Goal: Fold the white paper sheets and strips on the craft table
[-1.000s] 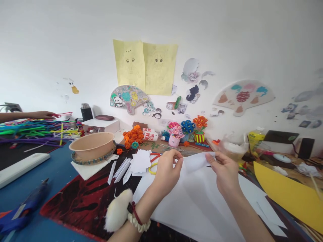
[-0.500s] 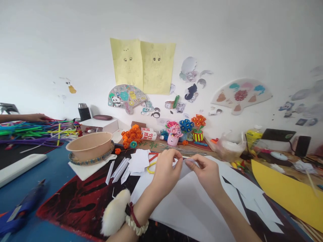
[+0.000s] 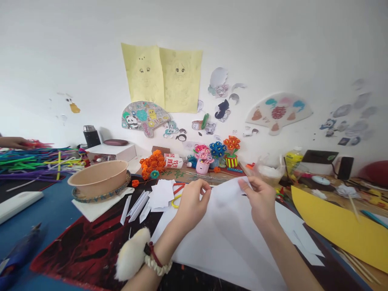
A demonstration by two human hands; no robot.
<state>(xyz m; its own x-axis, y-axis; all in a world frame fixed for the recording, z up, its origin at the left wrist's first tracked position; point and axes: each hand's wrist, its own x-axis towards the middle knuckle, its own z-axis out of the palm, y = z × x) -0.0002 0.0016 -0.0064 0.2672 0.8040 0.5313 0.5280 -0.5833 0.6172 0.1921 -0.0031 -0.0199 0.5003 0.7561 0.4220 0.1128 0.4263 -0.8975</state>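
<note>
Right hand (image 3: 263,199) has moved away from left hand (image 3: 194,202), leaving the white paper (image 3: 228,190) spread between them above the large white sheet (image 3: 212,244); thumb and fingers of each are clamped on it. Folded strips (image 3: 139,206) already lie at left, while the held paper appears unfolded; the amount remaining cannot be determined. Half a second earlier, the hands nearly met.

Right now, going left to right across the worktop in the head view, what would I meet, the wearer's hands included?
White bar-shaped object, beige basin, pile of small white papers, left hand, right hand pinching white paper, yellow sheet.
</note>
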